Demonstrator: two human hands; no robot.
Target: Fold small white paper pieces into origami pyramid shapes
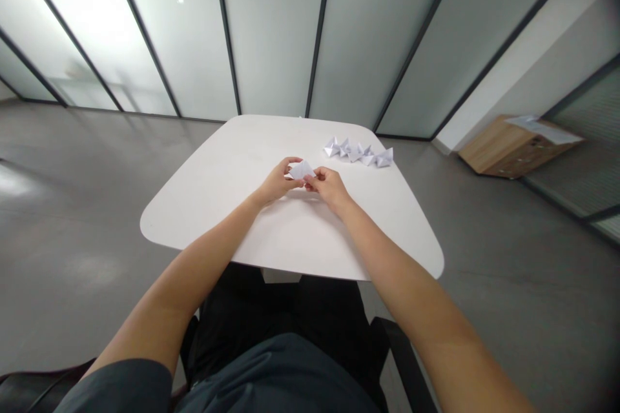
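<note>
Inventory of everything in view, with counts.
table: 1, white, under the hands
paper folds: about 5, white, in a row on the far right of the table
folded paper: 1, white, between the hands
box: 1, wood brown, on the floor at right
sheet: 1, white, on the box
glass wall: 1, frosted with dark frames, beyond the table
floor: 1, grey, around the table
chair arm: 1, black, lower right
left hand: 1, holding the folded paper
right hand: 1, holding the folded paper
shirt: 1, dark grey, on the person
trousers: 1, black, on the person
</note>
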